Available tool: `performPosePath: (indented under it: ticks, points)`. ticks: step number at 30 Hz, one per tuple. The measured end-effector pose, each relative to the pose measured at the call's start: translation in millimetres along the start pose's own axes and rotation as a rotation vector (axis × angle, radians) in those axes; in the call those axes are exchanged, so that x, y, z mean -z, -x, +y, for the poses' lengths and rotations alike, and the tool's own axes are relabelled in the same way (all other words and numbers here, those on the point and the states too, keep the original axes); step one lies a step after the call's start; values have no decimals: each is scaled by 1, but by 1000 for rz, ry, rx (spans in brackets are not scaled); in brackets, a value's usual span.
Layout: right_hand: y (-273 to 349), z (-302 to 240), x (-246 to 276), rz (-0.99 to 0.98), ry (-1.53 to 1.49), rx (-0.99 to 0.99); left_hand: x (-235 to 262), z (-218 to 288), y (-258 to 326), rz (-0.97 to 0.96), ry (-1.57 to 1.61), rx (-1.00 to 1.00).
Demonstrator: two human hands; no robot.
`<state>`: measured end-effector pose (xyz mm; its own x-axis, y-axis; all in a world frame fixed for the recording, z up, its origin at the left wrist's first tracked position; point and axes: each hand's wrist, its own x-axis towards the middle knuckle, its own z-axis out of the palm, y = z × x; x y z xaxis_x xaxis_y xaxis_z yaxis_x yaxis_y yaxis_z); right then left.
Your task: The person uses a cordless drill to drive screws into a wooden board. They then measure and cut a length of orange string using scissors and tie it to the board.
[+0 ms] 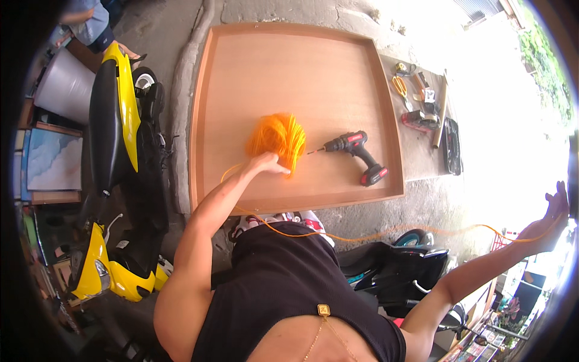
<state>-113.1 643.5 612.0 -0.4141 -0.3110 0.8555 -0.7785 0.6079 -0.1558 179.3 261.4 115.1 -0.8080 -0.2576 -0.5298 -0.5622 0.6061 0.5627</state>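
Note:
A loose bundle of bright orange twine (278, 136) sits on the bare bottom of a shallow brown wooden tray (289, 66). My left hand (269, 163) grips the near side of the bundle, its fingers partly hidden by the strands. From there one strand loops left of my forearm, passes in front of my body and runs far out to the right. At the right rim my raised right hand (546, 226) holds that strand, with the arm stretched out; its fingers are small and washed out by glare. A black-and-red cordless drill (356, 151) lies right of the bundle, bit pointing toward it.
Beyond the tray's right wall, a board holds orange-handled scissors (400, 87), a tape measure (404, 69), a cardboard tube (439, 120) and a black case (452, 146). A yellow-and-black scooter (123, 114) stands left, another dark scooter (398, 268) lower right. Another person (90, 27) is at upper left.

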Motion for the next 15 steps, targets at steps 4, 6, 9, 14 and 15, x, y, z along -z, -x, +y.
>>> performPosePath:
  ticks: [4,6,9,14,15]
  points:
    - [37,-51,0,-122,90,108,29,40,-61,406,75,-88]
    - [60,-88,-31,-353,-149,69,56,60,-68,225,189,-79]
    - [86,-135,-94,-644,-719,539,90,115,-6,18,955,-354]
    - [157,-216,-178,-1098,-1319,555,128,188,143,-34,1489,-886]
    - [176,-226,-190,-1186,-1300,596,131,179,161,118,1407,-878]
